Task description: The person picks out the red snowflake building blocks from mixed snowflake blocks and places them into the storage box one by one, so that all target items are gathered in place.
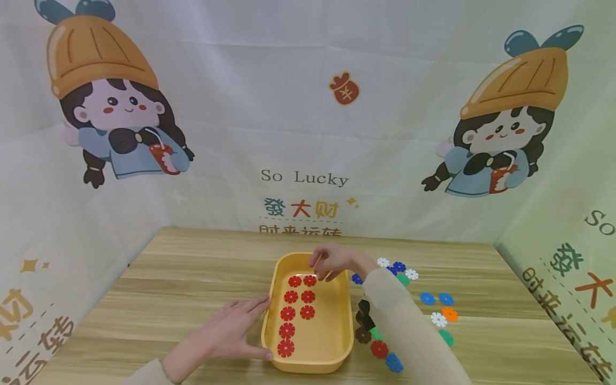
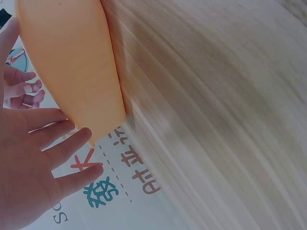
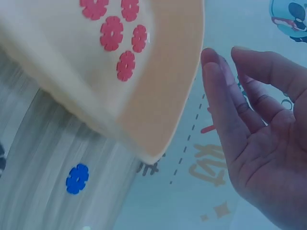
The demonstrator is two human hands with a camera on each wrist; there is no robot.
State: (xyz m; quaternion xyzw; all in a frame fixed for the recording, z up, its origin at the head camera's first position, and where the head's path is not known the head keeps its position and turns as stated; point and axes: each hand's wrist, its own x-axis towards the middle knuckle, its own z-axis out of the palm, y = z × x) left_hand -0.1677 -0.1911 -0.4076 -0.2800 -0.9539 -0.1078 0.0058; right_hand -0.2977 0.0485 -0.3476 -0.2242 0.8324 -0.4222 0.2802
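Note:
A yellow plastic tray (image 1: 327, 342) stands on the wooden table, with several red snowflake-shaped discs (image 1: 287, 330) lying flat in two columns on its floor. My left hand (image 1: 226, 326) rests along the tray's left side, its fingers spread and fairly straight; in the left wrist view this hand (image 2: 43, 158) lies against the tray's outer wall (image 2: 72, 57). Over the far end of the tray hovers my right hand (image 1: 333, 260), near the topmost red discs. In the right wrist view that hand (image 3: 259, 110) has bent fingers, thumb and fingertips apart, and nothing between them.
Right of the tray lie loose discs: a blue disc (image 1: 394, 362), a red disc (image 1: 379, 349), a brown disc (image 1: 363, 335), black pieces (image 1: 366, 314), an orange disc (image 1: 449, 314), a white disc (image 1: 438, 320) and a green disc (image 1: 446, 338). A printed cloth (image 1: 308, 133) hangs behind the table.

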